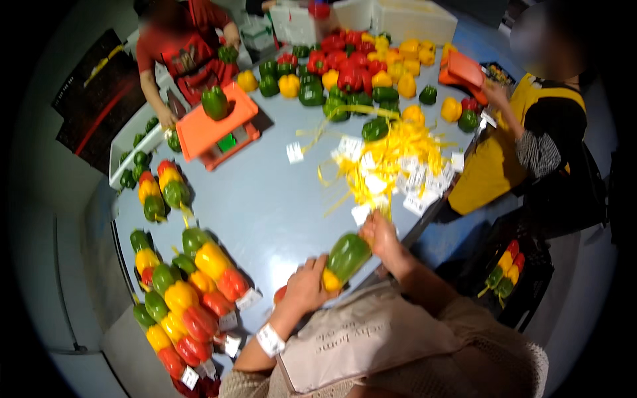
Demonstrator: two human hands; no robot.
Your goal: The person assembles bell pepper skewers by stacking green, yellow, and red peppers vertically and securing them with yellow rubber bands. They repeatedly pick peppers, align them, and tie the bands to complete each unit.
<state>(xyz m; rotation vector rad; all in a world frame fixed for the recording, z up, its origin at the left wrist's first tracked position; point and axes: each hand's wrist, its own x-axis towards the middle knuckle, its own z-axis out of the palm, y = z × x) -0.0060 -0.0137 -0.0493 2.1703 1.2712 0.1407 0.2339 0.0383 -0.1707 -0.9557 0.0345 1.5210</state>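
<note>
A bagged row of bell peppers (347, 256) lies at the table's near edge, green at one end, then yellow, with a bit of red showing past my left hand (306, 286). That hand is wrapped over the yellow and red part. At the green end, the fingers of my right hand (382, 238) pinch the gathered end of the bag; the exact grip is partly hidden. A white printed label (269, 340) rests against my left forearm. Just beyond my right hand is a pile of yellow tie strips (398, 149) with white labels (420, 181).
Several bagged pepper rows (181, 298) lie at left. An orange scale (219, 127) bears a green pepper (215, 103). Loose peppers (343, 64) are heaped at the back. One person (191, 54) stands across, another (527, 119) at right near a second orange scale (463, 74). A black crate (527, 278) sits lower right.
</note>
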